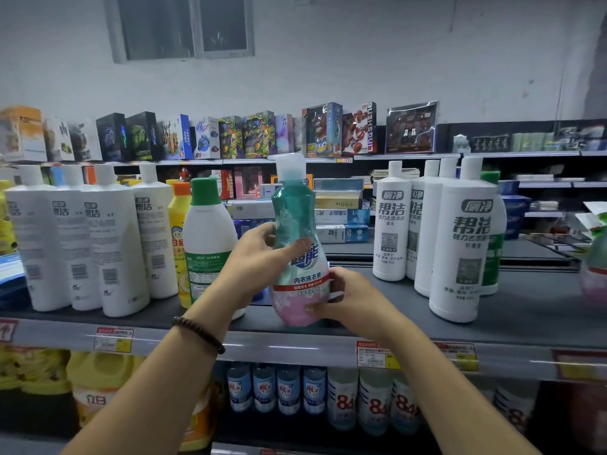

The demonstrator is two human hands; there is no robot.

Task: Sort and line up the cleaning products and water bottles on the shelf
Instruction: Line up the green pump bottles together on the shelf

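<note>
A teal-and-pink detergent bottle (pixel 297 231) with a white cap stands upright at the front middle of the grey shelf (pixel 525 316). My left hand (pixel 259 257) grips its waist, thumb across the label. My right hand (pixel 348 297) holds its pink base from the right. To the left stand a green-capped white bottle (pixel 205 238), a yellow bottle (pixel 179 231) and a row of white cleaner bottles (pixel 98 241) with their backs turned. Right of the held bottle stands a group of white cleaner bottles (pixel 460 244) with labels facing me.
Small blue-labelled water bottles (pixel 276 389) and white "84" bottles (pixel 374 402) fill the lower shelf, with yellow jugs (pixel 95 382) at its left. Toy boxes (pixel 230 136) line a higher shelf behind. Another teal-pink bottle (pixel 596 274) shows at the right edge.
</note>
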